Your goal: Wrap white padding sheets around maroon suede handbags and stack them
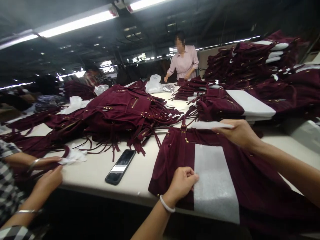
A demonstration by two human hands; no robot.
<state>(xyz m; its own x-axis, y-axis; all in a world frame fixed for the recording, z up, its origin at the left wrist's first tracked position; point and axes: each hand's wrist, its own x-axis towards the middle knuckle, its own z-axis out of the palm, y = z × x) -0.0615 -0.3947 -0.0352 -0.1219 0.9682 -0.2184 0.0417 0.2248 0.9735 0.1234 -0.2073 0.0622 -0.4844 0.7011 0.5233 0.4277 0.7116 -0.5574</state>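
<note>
Two hands are at the maroon cloth item [186,158], which lies at the near right of the bench [146,166] with a pale sheet [215,181] flat across it. The cloth looks soft, limp and fairly weighty, best taken by a gathered edge; the sheet seems light, smooth and easily creased, suited to a pinch at its border. The left hand [183,181] comes in low from the near side, fingers curled, its grip nearly closed at the sheet's left edge; whether it pinches anything I cannot tell. The right hand [240,133] reaches from the right, raised, its grip closed on a thin white piece [207,125].
</note>
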